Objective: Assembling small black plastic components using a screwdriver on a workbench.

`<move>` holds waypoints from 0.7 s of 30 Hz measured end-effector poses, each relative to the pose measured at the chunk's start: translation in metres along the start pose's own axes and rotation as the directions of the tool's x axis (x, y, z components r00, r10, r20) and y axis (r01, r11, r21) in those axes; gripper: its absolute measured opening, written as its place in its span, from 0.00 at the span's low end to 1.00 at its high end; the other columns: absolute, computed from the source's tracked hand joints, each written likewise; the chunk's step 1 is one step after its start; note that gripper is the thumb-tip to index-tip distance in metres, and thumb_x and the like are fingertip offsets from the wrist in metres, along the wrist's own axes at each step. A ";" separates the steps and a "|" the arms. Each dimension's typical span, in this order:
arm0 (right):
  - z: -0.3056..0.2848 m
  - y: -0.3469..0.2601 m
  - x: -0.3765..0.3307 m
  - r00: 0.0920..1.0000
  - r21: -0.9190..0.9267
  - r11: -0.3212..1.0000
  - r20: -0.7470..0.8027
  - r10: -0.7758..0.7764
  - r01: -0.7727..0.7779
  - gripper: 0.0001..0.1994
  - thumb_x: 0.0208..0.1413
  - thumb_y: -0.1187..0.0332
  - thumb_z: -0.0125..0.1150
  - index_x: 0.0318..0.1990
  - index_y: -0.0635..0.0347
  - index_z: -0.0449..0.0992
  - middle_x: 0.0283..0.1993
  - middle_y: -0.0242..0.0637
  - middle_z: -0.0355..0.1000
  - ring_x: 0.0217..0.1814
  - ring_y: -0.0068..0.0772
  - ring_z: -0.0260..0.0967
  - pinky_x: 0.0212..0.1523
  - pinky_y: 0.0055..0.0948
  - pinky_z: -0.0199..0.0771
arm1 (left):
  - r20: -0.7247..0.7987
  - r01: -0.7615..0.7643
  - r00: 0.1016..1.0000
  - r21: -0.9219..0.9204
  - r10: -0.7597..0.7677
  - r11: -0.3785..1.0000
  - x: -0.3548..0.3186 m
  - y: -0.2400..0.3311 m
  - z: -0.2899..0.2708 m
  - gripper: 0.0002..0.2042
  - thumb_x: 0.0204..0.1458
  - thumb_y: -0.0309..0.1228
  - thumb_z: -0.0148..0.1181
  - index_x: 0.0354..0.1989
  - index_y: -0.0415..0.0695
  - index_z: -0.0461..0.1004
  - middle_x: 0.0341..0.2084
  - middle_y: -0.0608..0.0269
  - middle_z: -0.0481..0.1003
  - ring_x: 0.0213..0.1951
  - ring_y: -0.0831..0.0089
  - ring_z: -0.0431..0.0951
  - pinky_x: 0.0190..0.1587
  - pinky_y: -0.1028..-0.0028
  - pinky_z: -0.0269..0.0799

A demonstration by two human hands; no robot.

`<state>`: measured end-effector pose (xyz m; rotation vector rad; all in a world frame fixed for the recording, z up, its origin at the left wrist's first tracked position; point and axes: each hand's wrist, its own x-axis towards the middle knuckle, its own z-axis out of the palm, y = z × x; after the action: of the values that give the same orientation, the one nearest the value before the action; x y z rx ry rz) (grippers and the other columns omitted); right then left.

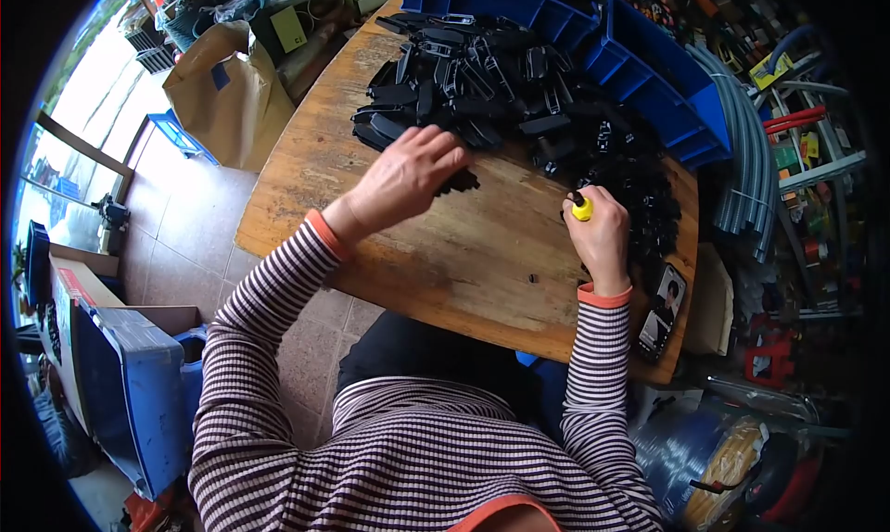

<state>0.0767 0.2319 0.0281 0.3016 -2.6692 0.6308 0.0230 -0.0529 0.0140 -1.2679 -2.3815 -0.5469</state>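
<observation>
My left hand (pixel 408 175) reaches over the wooden table (pixel 445 254) and rests its fingers on a black plastic part (pixel 459 182) at the near edge of a large pile of black plastic parts (pixel 491 92). My right hand (pixel 601 231) is closed around a tool with a yellow handle (pixel 581 209), held upright next to a second heap of small black parts (pixel 640 189) at the table's right side.
Blue plastic bins (pixel 649 78) stand behind the pile. A phone (pixel 662 311) lies at the table's near right corner. A small black piece (pixel 532 277) sits alone on the wood. A cardboard box (pixel 227 92) stands at the left, a blue crate (pixel 130 384) on the floor.
</observation>
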 end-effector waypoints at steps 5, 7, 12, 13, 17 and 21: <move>-0.019 -0.016 -0.013 0.995 0.089 0.991 0.024 0.098 -0.099 0.07 0.46 0.76 0.64 0.31 0.63 0.70 0.26 0.46 0.71 0.27 0.48 0.72 0.27 0.35 0.71 | 0.161 -0.200 0.970 0.086 0.184 0.976 0.016 -0.022 -0.016 0.16 0.44 0.20 0.57 0.44 0.42 0.70 0.39 0.61 0.72 0.46 0.65 0.69 0.52 0.68 0.66; -0.022 -0.021 -0.020 0.994 0.234 0.969 0.094 0.055 -0.075 0.07 0.46 0.77 0.63 0.32 0.62 0.70 0.23 0.46 0.70 0.24 0.48 0.72 0.24 0.35 0.70 | 0.256 -0.258 0.940 0.089 0.228 0.962 0.018 -0.027 -0.013 0.16 0.44 0.19 0.57 0.44 0.43 0.70 0.39 0.62 0.72 0.46 0.65 0.69 0.51 0.68 0.66; -0.023 -0.029 -0.030 0.995 0.232 0.973 0.094 -0.014 -0.008 0.08 0.47 0.75 0.64 0.31 0.64 0.69 0.24 0.45 0.71 0.24 0.43 0.74 0.26 0.30 0.70 | 0.319 -0.220 0.932 0.119 0.173 0.968 0.014 -0.028 -0.006 0.15 0.46 0.20 0.58 0.45 0.44 0.69 0.37 0.62 0.72 0.43 0.67 0.69 0.49 0.68 0.65; -0.021 -0.027 -0.034 0.992 0.245 0.968 0.126 0.016 -0.047 0.08 0.47 0.76 0.64 0.31 0.64 0.69 0.24 0.45 0.71 0.25 0.42 0.74 0.26 0.30 0.70 | 0.268 -0.190 0.952 0.149 0.145 0.970 0.011 -0.024 -0.004 0.15 0.46 0.21 0.58 0.44 0.44 0.70 0.37 0.62 0.72 0.43 0.67 0.69 0.48 0.68 0.65; -0.017 -0.026 -0.037 0.980 0.247 0.964 0.195 0.047 -0.095 0.09 0.47 0.76 0.64 0.34 0.64 0.70 0.24 0.45 0.71 0.26 0.40 0.75 0.27 0.30 0.70 | 0.275 -0.115 0.957 0.056 0.095 0.992 0.005 0.002 0.001 0.12 0.49 0.22 0.56 0.43 0.43 0.69 0.36 0.63 0.72 0.42 0.68 0.69 0.47 0.69 0.65; -0.020 -0.029 -0.036 0.976 0.223 0.972 0.217 0.030 -0.079 0.09 0.47 0.77 0.64 0.35 0.64 0.70 0.25 0.44 0.72 0.26 0.39 0.75 0.28 0.29 0.71 | 0.203 -0.003 0.979 -0.027 0.008 1.000 0.015 -0.001 -0.019 0.12 0.50 0.22 0.54 0.44 0.43 0.70 0.36 0.64 0.73 0.43 0.69 0.70 0.47 0.70 0.64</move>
<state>0.1237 0.2197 0.0409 0.3784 -2.8163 0.9799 0.0176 -0.0529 0.0374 -1.4022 -2.5424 -0.4681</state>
